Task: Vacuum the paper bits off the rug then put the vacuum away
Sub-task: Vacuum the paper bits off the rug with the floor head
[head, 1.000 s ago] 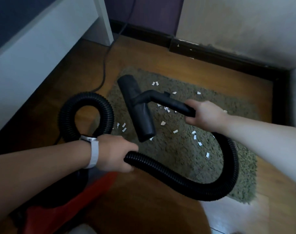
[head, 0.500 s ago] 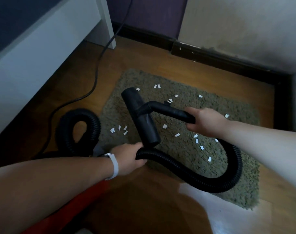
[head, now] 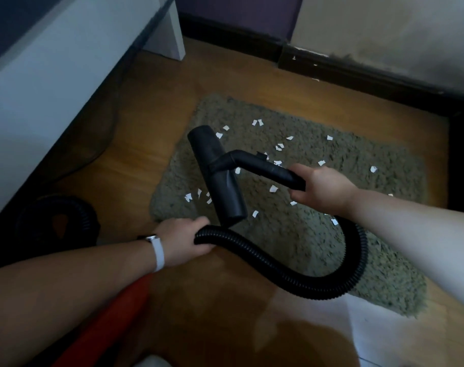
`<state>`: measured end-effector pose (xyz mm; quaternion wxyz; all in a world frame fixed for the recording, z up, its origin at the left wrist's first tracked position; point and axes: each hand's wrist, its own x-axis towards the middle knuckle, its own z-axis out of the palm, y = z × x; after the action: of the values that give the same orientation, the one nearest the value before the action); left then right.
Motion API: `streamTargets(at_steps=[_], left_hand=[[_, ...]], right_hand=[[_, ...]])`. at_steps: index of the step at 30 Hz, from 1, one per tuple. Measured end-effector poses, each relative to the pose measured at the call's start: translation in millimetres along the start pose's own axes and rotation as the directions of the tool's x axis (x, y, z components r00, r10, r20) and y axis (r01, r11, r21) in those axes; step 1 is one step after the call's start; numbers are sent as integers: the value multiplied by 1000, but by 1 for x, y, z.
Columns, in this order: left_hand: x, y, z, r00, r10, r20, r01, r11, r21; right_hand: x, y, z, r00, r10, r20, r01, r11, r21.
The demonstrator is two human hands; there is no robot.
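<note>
— What did the hands have hold of?
— The right hand (head: 322, 188) was wrapped round the rear end of the rigid black tube (head: 265, 168). The left hand (head: 184, 242), with a white watch strap (head: 159, 252) on its wrist, gripped the ribbed black hose (head: 278, 271) nearer the person.
— And the nozzle?
— The floor nozzle (head: 217, 173) sat crosswise at the tube's front end, over the left part of the shaggy grey-green rug (head: 291, 234). Whether it touched the pile I could not tell.
— The paper?
— White paper bits (head: 273, 188) lay scattered over the rug, on both sides of the nozzle and around the tube.
— Where did the hose run?
— From the right hand it looped down across the rug's near edge, then curved back to the left hand. The red vacuum body (head: 114, 321) showed under the left forearm, on the wooden floor (head: 151, 144).
</note>
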<state>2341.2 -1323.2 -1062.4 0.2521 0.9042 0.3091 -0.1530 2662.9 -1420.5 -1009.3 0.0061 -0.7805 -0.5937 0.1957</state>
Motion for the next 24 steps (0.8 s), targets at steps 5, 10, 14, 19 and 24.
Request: streamTargets(at_steps=[5,10,14,19,24], left_hand=[[0,3,-15,991,111,68,-115,992,58],[-17,9,-3,965,164,206,-185,979,88],[-13,1,-8,982,75,173,-72,997,-20],[-20,5,-19,993,54,101,-55,998,8],[-15,3,-24,998,12,63,-12,1000,-4]], right_hand=[[-1,-15,-1,998,-49,37,52,996,-72],[3,-17,-2,998,-50,39,53,995,-88],[12,-18,9,999,-53,-5,52,990,-129],[19,-18,23,999,5,36,-4,1000,-8],[25,-22,28,999,-37,34,36,999,40]])
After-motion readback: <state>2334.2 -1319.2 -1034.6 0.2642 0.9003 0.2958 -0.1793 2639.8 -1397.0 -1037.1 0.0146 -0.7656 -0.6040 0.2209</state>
